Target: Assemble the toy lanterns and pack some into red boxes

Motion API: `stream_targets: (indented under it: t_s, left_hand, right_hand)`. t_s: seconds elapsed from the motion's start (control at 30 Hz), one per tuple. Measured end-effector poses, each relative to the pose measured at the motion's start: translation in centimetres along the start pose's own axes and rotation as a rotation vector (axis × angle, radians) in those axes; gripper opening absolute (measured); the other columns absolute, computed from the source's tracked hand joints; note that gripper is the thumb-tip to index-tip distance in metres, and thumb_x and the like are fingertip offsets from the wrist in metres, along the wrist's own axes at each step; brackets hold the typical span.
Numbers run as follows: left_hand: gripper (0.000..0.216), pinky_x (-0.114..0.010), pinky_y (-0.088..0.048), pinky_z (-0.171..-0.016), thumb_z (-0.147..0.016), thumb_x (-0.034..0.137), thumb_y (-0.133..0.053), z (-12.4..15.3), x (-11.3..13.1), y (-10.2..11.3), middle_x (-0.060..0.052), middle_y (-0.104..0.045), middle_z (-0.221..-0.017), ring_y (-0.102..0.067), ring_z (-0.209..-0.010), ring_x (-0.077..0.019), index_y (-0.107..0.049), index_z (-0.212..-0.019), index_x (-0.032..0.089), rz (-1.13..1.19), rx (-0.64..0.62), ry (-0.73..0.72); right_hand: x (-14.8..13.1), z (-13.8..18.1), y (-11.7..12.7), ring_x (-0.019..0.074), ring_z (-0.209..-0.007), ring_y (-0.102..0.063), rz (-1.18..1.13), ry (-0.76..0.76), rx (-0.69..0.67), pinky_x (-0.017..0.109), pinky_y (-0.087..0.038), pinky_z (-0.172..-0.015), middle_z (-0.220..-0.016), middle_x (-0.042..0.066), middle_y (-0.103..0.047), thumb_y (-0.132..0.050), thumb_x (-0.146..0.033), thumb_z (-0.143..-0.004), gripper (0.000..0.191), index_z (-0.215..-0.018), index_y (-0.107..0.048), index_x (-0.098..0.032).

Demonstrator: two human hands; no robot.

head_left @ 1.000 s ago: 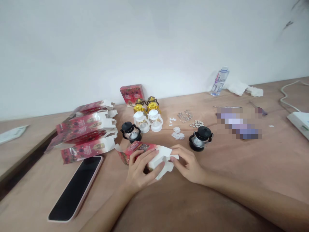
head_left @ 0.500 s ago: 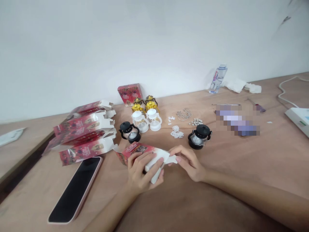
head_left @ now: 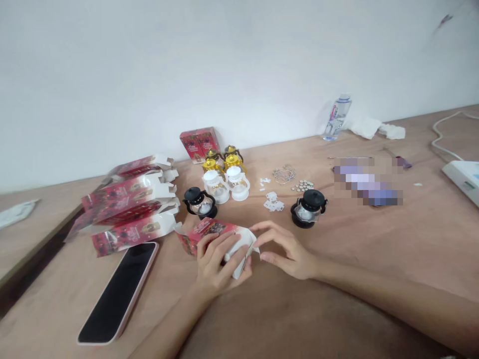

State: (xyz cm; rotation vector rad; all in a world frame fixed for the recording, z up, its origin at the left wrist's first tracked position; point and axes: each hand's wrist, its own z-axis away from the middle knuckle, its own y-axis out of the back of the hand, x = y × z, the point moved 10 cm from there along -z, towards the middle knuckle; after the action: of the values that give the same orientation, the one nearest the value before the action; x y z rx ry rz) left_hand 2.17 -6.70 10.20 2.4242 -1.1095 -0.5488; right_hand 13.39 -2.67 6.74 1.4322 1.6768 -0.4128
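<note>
My left hand (head_left: 220, 262) is wrapped round a red and white cardboard box (head_left: 209, 229) that lies tilted on the table, its white end toward the right. At that end, my right hand (head_left: 286, 249) has its thumb and fingers apart, with the fingertips at the white end flap. One black mini lantern (head_left: 201, 202) stands just behind the box, and another black lantern (head_left: 310, 208) stands beyond my right hand. Two white lanterns (head_left: 237, 184) stand farther back, with gold lanterns (head_left: 234, 163) and bronze-coloured ones behind them.
Several flattened red boxes (head_left: 127, 194) lie at the left, above a phone (head_left: 119, 294). Small white plastic pieces (head_left: 274, 202), button cells (head_left: 302, 186) and wire handles (head_left: 284, 174) lie in the middle. Two closed red boxes (head_left: 199, 144) and a water bottle (head_left: 338, 117) stand near the wall.
My right hand's fingers have spread and let go of the white flap, which now sits closer to the box end. My left hand still holds the box.
</note>
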Motion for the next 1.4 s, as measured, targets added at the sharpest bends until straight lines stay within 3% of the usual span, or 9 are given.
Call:
stream_targets:
  t_s: [0.1, 0.2, 0.33, 0.47, 0.57, 0.73, 1.03, 1.23, 1.4]
  left_hand:
    - [0.027, -0.037, -0.047, -0.077, -0.063, 0.018, -0.072, 0.0, 0.2, -0.2, -0.007, -0.067, -0.088, -0.063, -0.082, -0.0205, -0.062, -0.088, 0.018, 0.011, -0.012, -0.005]
    - [0.028, -0.037, -0.047, -0.077, -0.063, 0.017, -0.072, 0.0, 0.4, -0.3, -0.007, -0.067, -0.087, -0.064, -0.082, -0.0209, -0.062, -0.089, 0.018, 0.038, -0.026, -0.01]
    - [0.036, -0.039, -0.046, -0.081, -0.066, 0.023, -0.073, 0.1, 0.2, -1.2, -0.01, -0.066, -0.095, -0.063, -0.089, -0.0225, -0.057, -0.097, 0.019, 0.127, -0.103, -0.023]
    - [0.05, -0.046, -0.041, -0.091, -0.071, 0.028, -0.07, 0.2, -1.2, -2.4, -0.016, -0.063, -0.109, -0.059, -0.105, -0.0271, -0.047, -0.115, 0.016, 0.113, -0.206, 0.014]
    - [0.046, -0.046, -0.038, -0.092, -0.076, 0.02, -0.061, 0.4, -2.5, -2.9, -0.017, -0.063, -0.109, -0.057, -0.108, -0.0271, -0.044, -0.119, 0.014, 0.106, -0.229, 0.078]
    - [0.034, -0.042, -0.038, -0.084, -0.076, 0.017, -0.057, 0.6, -2.6, -2.4, -0.013, -0.065, -0.098, -0.06, -0.098, -0.0249, -0.048, -0.109, 0.017, 0.116, -0.181, 0.071]
    - [0.021, -0.04, -0.036, -0.078, -0.084, 0.025, -0.05, 0.7, -1.6, -1.6, -0.009, -0.065, -0.091, -0.059, -0.09, -0.0229, -0.05, -0.104, 0.019, 0.041, -0.122, 0.028]
    - [0.018, -0.04, -0.036, -0.077, -0.088, 0.029, -0.046, 0.3, -1.0, -1.3, -0.009, -0.066, -0.088, -0.059, -0.088, -0.0221, -0.051, -0.102, 0.019, 0.012, -0.094, 0.019]
    - [0.022, -0.041, -0.036, -0.077, -0.09, 0.037, -0.045, 0.2, -0.1, -1.0, -0.01, -0.067, -0.086, -0.06, -0.087, -0.0228, -0.053, -0.095, 0.017, 0.045, -0.08, -0.013]
  right_hand:
    - [1.1, 0.0, -0.5, 0.0185, -0.112, -0.053, -0.043, -0.102, -0.033, 0.036, -0.044, -0.095, -0.118, 0.011, -0.054, -0.058, -0.027, -0.086, 0.015, -0.099, -0.057, -0.019]
    - [2.5, 0.3, -1.1, 0.0149, -0.099, -0.059, -0.211, -0.205, -0.04, 0.03, -0.05, -0.084, -0.108, 0.007, -0.057, -0.06, -0.028, -0.085, 0.015, -0.097, -0.055, -0.02]
    - [4.5, 0.7, -1.3, 0.0111, -0.081, -0.061, -0.419, -0.345, 0.04, 0.027, -0.055, -0.073, -0.096, 0.002, -0.058, -0.063, -0.028, -0.082, 0.016, -0.088, -0.05, -0.02]
    - [5.6, 0.9, -1.1, 0.0115, -0.079, -0.061, -0.567, -0.449, 0.126, 0.028, -0.058, -0.067, -0.089, -0.001, -0.058, -0.067, -0.031, -0.078, 0.022, -0.085, -0.049, -0.021]
    - [5.8, 0.9, -0.8, 0.011, -0.078, -0.06, -0.551, -0.454, 0.164, 0.027, -0.058, -0.068, -0.085, -0.002, -0.058, -0.069, -0.033, -0.076, 0.024, -0.084, -0.05, -0.02]
    - [5.4, 0.9, -0.6, 0.0104, -0.073, -0.061, -0.421, -0.391, 0.135, 0.027, -0.053, -0.069, -0.086, -0.001, -0.059, -0.068, -0.031, -0.078, 0.021, -0.085, -0.051, -0.02]
    - [4.4, 0.8, -0.4, 0.0116, -0.08, -0.06, -0.226, -0.324, 0.095, 0.022, -0.048, -0.063, -0.096, 0.001, -0.059, -0.069, -0.03, -0.076, 0.024, -0.093, -0.054, -0.022]
    - [4.3, 0.9, -0.5, 0.0115, -0.075, -0.059, -0.305, -0.35, 0.12, 0.022, -0.048, -0.06, -0.09, 0.001, -0.059, -0.067, -0.03, -0.078, 0.022, -0.092, -0.052, -0.022]
    - [4.6, 1.0, -0.8, 0.0123, -0.082, -0.058, -0.352, -0.344, 0.118, 0.024, -0.049, -0.068, -0.099, 0.001, -0.06, -0.079, -0.03, -0.066, 0.053, -0.111, -0.052, -0.025]
